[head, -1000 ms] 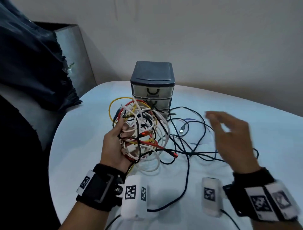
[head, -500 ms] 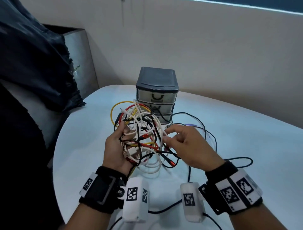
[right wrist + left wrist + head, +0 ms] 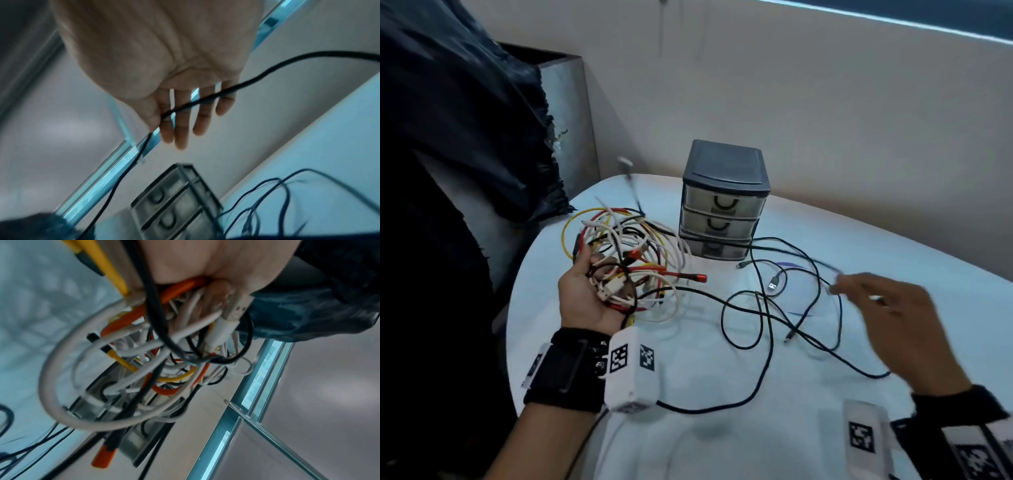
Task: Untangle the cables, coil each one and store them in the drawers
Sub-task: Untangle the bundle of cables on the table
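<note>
A tangle of white, yellow, red and black cables is bunched in my left hand, held above the white table, left of the drawer unit. The grey three-drawer unit stands at the back with all drawers closed. My right hand is out to the right and blurred. Its fingers are nearly straight, and thumb and forefinger pinch a thin black cable. Loose black cables sprawl on the table between my hands.
Dark cloth hangs over a metal box at the left, close to the table's rounded edge. A USB plug lies in front of the drawers. A beige wall rises behind the table.
My right hand went into the tangle, pinched a black cable, and has now swung out to the right with it. The left hand keeps its hold on the bundle.
</note>
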The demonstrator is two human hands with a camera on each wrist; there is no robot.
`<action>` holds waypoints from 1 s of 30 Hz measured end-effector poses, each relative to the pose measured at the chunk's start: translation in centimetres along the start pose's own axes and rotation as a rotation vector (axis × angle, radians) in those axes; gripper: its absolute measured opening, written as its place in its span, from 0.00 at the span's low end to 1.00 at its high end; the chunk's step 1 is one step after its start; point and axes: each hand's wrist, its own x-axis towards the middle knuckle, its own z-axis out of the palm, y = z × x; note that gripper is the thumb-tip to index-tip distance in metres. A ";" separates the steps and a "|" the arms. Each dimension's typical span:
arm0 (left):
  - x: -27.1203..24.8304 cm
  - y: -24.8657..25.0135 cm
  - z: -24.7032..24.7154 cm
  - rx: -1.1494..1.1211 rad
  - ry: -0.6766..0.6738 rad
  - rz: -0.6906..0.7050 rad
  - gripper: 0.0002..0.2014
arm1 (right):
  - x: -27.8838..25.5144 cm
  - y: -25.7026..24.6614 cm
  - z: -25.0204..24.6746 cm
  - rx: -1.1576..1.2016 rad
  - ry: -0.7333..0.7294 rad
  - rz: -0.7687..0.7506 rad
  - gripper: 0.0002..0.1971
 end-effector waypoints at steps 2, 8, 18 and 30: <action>0.3 0.5 -0.6 -0.011 0.030 0.020 0.19 | 0.9 2.9 -2.5 0.136 0.217 0.187 0.13; -0.1 0.3 -0.5 0.021 0.036 0.031 0.20 | 2.5 11.2 -6.0 0.109 0.315 0.624 0.19; -1.0 -2.8 1.3 0.080 -0.073 -0.089 0.21 | -1.3 -0.8 2.9 -0.224 0.241 -0.132 0.06; -1.5 -4.9 1.5 0.205 -0.182 -0.088 0.20 | -5.1 -8.5 11.9 0.600 -0.635 0.524 0.17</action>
